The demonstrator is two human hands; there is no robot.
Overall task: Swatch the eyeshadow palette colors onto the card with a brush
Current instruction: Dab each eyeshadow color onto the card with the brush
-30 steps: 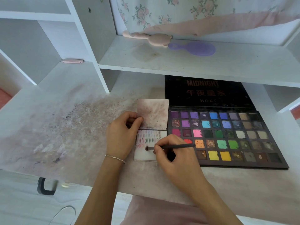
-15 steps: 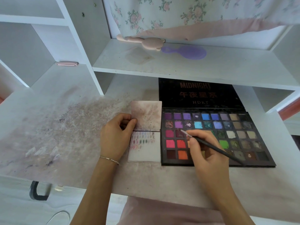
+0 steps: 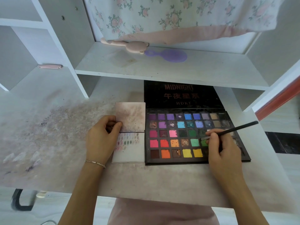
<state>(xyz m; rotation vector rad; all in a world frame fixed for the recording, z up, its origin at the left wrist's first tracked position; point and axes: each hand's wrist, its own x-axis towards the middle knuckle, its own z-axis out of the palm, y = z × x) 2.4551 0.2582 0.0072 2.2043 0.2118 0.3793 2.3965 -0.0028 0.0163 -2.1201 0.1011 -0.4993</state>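
Dipping into a green pan of the palette [image 3: 186, 135] by the desk's [image 3: 48, 151] front edge, the right hand [image 3: 222, 148] is pinching the brush [image 3: 235, 129], seemingly light and stiff, low near its bristles, while the left hand [image 3: 101, 140] is pinching the thin, bendable-looking card [image 3: 129, 151] at its left edge.

Place: a home, most likely a bedroom dressing corner.
Furniture: a white desk [image 3: 53, 143] with built-in white shelves [image 3: 162, 70] above its back edge.
Fabric: a floral cloth [image 3: 162, 15] with a pink hem hangs behind the shelf.
Shelf items: a pink brush [image 3: 128, 45] and a purple comb [image 3: 170, 55] lie near its back edge.
Desk surface: stained with makeup powder towards the left; an eyeshadow palette [image 3: 181, 135] lies open at the middle.
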